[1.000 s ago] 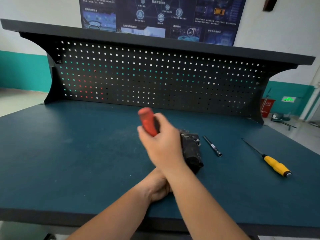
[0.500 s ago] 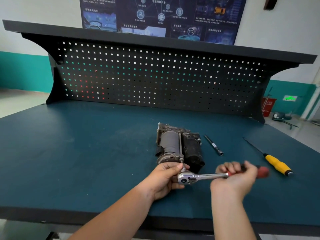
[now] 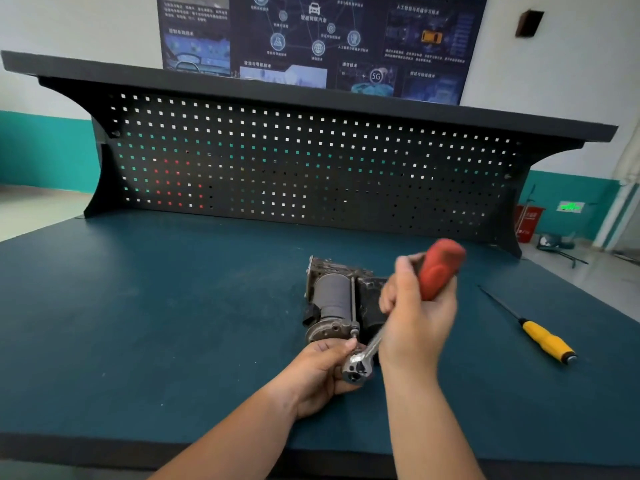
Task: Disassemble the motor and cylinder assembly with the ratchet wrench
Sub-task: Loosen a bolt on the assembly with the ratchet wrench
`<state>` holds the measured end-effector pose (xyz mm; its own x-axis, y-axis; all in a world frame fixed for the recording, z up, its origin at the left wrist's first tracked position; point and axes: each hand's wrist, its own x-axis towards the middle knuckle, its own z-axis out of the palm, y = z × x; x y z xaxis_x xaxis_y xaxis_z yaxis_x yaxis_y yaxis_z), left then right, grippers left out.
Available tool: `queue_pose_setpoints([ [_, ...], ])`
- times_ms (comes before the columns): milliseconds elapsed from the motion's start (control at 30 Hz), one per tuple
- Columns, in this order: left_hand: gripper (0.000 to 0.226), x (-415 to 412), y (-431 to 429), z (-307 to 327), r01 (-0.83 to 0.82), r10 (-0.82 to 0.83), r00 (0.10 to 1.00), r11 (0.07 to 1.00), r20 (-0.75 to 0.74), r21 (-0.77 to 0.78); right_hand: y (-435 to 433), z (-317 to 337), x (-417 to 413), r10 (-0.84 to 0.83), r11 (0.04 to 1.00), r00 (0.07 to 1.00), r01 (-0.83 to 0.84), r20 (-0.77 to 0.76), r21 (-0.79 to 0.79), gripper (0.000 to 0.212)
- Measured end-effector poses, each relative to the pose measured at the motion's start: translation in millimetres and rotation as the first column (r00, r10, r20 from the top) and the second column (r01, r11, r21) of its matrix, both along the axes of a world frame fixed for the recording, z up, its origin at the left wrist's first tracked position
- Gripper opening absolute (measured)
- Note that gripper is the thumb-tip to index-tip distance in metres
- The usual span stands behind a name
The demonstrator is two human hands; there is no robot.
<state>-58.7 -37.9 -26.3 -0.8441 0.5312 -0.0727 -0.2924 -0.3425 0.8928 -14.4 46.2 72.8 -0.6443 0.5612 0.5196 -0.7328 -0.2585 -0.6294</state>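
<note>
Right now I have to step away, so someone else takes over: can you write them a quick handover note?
Left hand: fingers curled round the silver head of the red-handled ratchet wrench, steadying it at the near end of the grey metal motor and cylinder assembly.
Right hand: grips the red handle, raised.
Yellow-handled screwdriver lies to the right on the dark teal table.
Done: nothing visibly removed; assembly in one piece.
Left: loosen the bolts, separate motor from cylinder.

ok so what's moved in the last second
The right hand swung the ratchet wrench handle from upright over the motor and cylinder assembly out to the right, then back up, gripping it throughout. The left hand stayed on the wrench head at the near end; the assembly and yellow screwdriver did not move.
</note>
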Motion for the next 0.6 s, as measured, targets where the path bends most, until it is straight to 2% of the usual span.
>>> queue_pose_setpoints([
  [100, 0.024, -1, -2, -1, 0.002, -0.002, 1.000, 1.000, -0.005, -0.021, -14, 3, -7, -0.011, 0.945, 0.999, -0.003, 0.043, 0.327, 0.009],
  [200, 0.009, 2, -3, 1, 0.022, -0.023, 1.000, 0.999, -0.020, -0.038, -30, 0, -12, -0.079, 0.759, 0.996, 0.085, -0.038, 0.646, 0.015],
  [300, 0.006, 5, -4, 4, 0.059, -0.059, 0.998, 0.998, -0.015, -0.001, -44, -5, -15, -0.065, 0.608, 0.994, 0.113, -0.093, 0.786, 0.023],
  [367, 0.012, 5, -4, 5, 0.078, -0.078, 0.997, 0.996, -0.007, 0.032, -47, -10, -12, -0.062, 0.560, 0.988, 0.151, -0.140, 0.814, 0.021],
  [433, 0.009, 3, -3, 3, 0.074, -0.072, 0.997, 0.996, -0.029, 0.044, -43, -13, -8, -0.061, 0.612, 0.984, 0.168, -0.166, 0.773, 0.015],
  [500, 0.007, 1, -3, 0, 0.040, -0.039, 0.998, 0.999, -0.047, 0.024, -33, -8, -5, -0.097, 0.783, 0.989, 0.146, -0.113, 0.605, 0.011],
  [567, 0.018, 2, -2, -1, 0.009, -0.008, 0.999, 1.000, -0.046, 0.012, -14, -2, -5, -0.141, 0.952, 0.990, 0.131, 0.018, 0.276, 0.010],
  [600, 0.020, 3, -1, 0, -0.003, 0.003, 0.999, 1.000, -0.038, 0.007, -1, -2, -6, -0.113, 0.991, 0.991, 0.108, 0.069, 0.078, 0.010],
])
